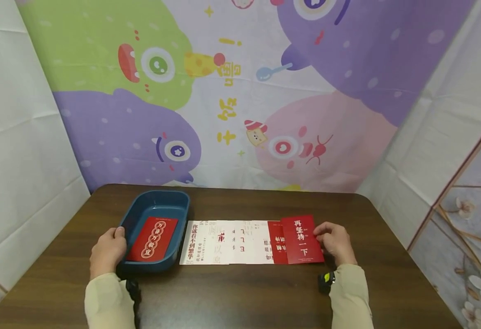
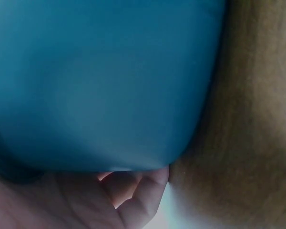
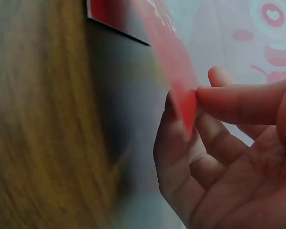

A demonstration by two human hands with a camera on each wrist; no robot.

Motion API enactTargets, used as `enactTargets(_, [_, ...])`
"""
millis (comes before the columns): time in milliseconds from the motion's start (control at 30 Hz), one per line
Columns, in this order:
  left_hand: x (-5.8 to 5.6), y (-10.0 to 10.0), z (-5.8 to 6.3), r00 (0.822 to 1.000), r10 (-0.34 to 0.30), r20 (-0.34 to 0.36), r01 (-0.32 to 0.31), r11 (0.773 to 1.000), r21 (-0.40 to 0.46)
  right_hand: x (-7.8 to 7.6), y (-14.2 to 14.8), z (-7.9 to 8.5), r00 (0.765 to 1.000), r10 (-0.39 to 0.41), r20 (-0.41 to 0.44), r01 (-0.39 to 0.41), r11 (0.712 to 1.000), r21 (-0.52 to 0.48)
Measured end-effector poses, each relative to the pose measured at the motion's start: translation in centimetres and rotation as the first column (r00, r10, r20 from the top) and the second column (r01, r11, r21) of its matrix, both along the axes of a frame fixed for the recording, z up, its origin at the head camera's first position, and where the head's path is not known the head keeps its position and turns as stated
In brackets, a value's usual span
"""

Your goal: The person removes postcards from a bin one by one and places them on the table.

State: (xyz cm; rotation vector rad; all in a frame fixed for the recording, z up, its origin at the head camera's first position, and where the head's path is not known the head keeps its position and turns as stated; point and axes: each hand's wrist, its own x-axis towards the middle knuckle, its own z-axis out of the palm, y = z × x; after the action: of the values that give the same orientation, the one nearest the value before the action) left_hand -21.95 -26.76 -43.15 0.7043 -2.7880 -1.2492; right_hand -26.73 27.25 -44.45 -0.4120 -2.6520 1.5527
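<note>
A blue tray stands on the left of the table, with a red card bearing white writing inside it. My left hand grips the tray's left side; in the left wrist view its bent fingers lie against the blue wall. Between thumb and fingers, my right hand pinches the right edge of another red card. In the right wrist view that card is tilted up from the table. Its left part overlaps a row of white and red cards.
The cards lie edge to edge or overlapping from the tray's right side across the brown table. A cloth backdrop with cartoon figures hangs behind the table's far edge. White cloth covers the left side.
</note>
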Motion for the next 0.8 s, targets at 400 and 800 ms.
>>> enactTargets(400, [-0.20,-0.08,-0.01,1.000,-0.002,0.002,0.002,1.000,-0.004,0.14,0.28,-0.06,0.997,0.054,0.063,-0.053,0.999,-0.013])
enactTargets(800, [-0.05,0.13,0.26,1.000,0.002,0.015,-0.002,1.000,0.014,0.42,0.19,0.52,0.987,0.100,0.129,-0.090,0.993,-0.080])
